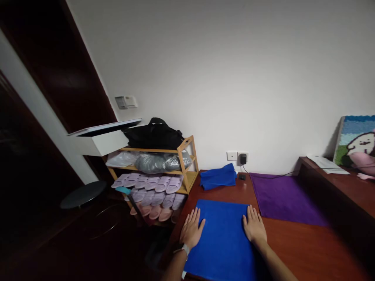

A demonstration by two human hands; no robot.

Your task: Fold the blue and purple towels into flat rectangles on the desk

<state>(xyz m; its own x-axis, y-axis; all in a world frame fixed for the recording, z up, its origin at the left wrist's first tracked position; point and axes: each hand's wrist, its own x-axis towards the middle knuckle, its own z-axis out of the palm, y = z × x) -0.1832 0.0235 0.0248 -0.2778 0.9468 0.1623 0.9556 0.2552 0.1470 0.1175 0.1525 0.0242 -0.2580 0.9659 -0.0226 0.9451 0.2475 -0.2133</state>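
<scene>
A blue cloth point(222, 238) lies spread flat on the dark red wooden table point(299, 246) in front of me. My left hand point(191, 229) rests palm down on the cloth's left edge, fingers stretched out. My right hand point(254, 226) lies flat on its right edge, fingers also extended. Neither hand holds anything. A second blue cloth point(218, 177), folded, sits at the table's far left corner. A purple cloth point(283, 199) is spread flat to the right of my hands.
A wooden shoe rack point(187, 171) with several pink and lilac slippers stands left of the table, a black bag point(154, 134) on top. A charger point(243, 159) is plugged into the wall socket. A raised shelf point(340, 187) at right carries papers and a picture.
</scene>
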